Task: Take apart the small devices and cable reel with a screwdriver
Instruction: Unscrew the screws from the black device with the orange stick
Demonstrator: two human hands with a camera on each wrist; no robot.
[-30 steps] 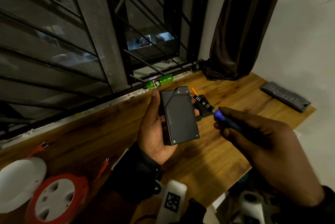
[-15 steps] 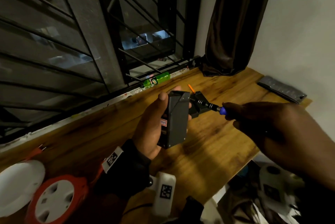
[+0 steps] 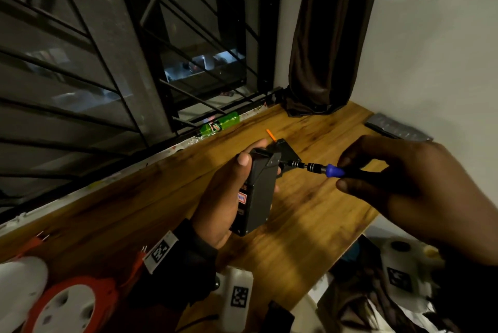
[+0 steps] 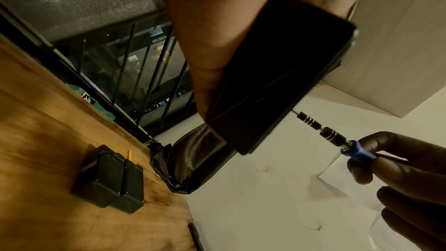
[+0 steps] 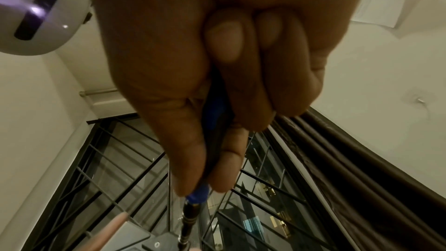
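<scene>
My left hand (image 3: 229, 192) grips a flat black box-shaped device (image 3: 258, 192) edge-on above the wooden desk (image 3: 310, 225), thumb at its top corner. My right hand (image 3: 404, 184) pinches a blue-handled screwdriver (image 3: 318, 168) whose tip meets the device's upper right side. The left wrist view shows the device (image 4: 277, 75) from below with the screwdriver (image 4: 337, 140) at its edge. In the right wrist view my fingers (image 5: 224, 159) wrap the blue handle (image 5: 212, 114). An orange and white cable reel (image 3: 70, 305) lies at the lower left.
A second black device (image 3: 287, 151), (image 4: 108, 177) lies on the desk behind the held one, beside a small orange bit (image 3: 270, 134). A green bottle (image 3: 219, 124) lies on the window ledge. A grey flat case (image 3: 396, 128) sits far right. A white dome (image 3: 18, 281) sits far left.
My left hand has turned the device from face-on to edge-on. The screwdriver has swung level and its tip now meets the device's side.
</scene>
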